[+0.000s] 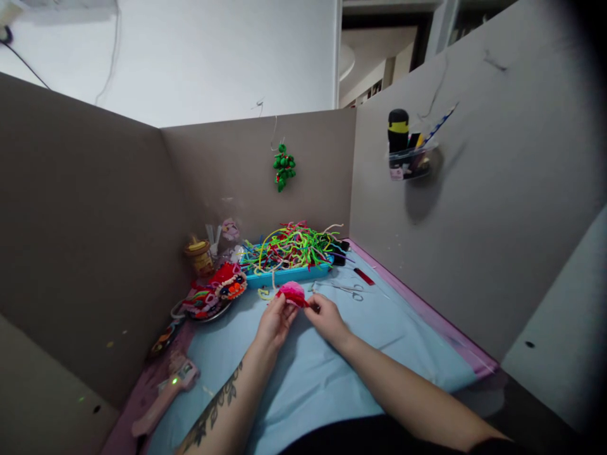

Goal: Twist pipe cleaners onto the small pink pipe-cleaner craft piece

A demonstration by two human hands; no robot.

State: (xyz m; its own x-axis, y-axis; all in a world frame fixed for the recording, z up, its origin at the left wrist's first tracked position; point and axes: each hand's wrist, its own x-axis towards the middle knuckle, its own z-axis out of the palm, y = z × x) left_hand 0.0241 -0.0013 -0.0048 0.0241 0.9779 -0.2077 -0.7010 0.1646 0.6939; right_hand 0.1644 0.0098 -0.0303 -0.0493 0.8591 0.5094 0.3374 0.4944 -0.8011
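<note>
black clothing (pixel 365 438), fingers (pixel 286 313) gripping pink-red piece (pixel 293 292), tray edge (pixel 289 276) ahead; cloth (pixel 403 335) rightward

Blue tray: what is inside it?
A heaped tangle of fuzzy stems, many green, with red and yellow ones, fills the blue tray. The heap covers the tray's floor, so what lies beneath cannot be seen.

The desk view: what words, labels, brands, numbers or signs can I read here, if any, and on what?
None can be read.
Clear container on the right wall: pale label, too small to read.
Gold-brown jar: markings too blurred to read.
Pink tool: any marking too blurred to read.
</note>
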